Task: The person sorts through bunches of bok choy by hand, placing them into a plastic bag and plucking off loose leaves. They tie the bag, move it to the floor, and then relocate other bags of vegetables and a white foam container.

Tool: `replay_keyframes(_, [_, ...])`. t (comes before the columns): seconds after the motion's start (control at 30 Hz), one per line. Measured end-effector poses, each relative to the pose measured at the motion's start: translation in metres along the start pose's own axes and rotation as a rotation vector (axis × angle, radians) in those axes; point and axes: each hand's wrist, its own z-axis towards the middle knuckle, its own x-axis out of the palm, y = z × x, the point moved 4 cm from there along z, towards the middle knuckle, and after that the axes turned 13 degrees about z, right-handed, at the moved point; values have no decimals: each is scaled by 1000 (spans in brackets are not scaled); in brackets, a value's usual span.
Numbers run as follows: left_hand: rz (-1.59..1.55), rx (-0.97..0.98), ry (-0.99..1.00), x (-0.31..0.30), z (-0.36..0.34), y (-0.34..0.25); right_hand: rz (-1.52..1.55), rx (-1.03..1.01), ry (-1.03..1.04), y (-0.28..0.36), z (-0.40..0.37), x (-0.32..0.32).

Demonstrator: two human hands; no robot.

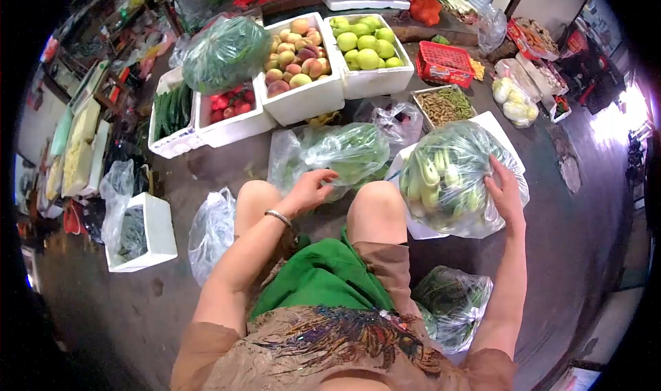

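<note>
My right hand [506, 193] presses its thumb and fingers into the right side of a clear plastic bag of bok choy [441, 177], pale stems showing through. That bag rests over a white foam box [506, 131]. My left hand [311, 190], with a bracelet at the wrist, hovers between my knees, fingers loosely bent and apart, nothing in them. Just beyond its fingertips lies another clear bag of green leafy vegetables [348, 150]. A crumpled clear bag [399, 121] sits behind the two.
Foam boxes hold cucumbers [173, 109], red fruit [231, 105], peaches [297, 57] and green apples [368, 43]. A big bag of greens [227, 54] lies on top. Red crates [446, 64] stand back right. Another bagged bundle of greens [454, 301] is by my right leg, a foam box [160, 229] at left.
</note>
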Motion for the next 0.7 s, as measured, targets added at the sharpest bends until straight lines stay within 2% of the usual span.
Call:
replay_keyframes(0.13, [-1, -84, 50, 3, -4, 0, -164, -26, -65, 10, 3, 8])
replay_keyframes(0.37, [55, -25, 111, 2, -22, 7, -313, -54, -125, 6, 5, 17])
replay_keyframes(0.43, [390, 240, 108, -12, -40, -7, -328, -30, -111, 5, 6, 17])
replay_keyframes(0.5, [523, 296, 186, -32, -59, -17, -399, -9, -112, 11, 7, 16])
replay_keyframes(0.57, [719, 410, 171, -59, -75, -26, -372, -27, -110, 8, 8, 16])
replay_keyframes(0.6, [715, 409, 174, -71, -78, -22, -343, -74, -125, 7, 7, 16])
replay_keyframes(0.7, [968, 569, 350, -90, -78, 5, -300, -124, -164, 4, 7, 20])
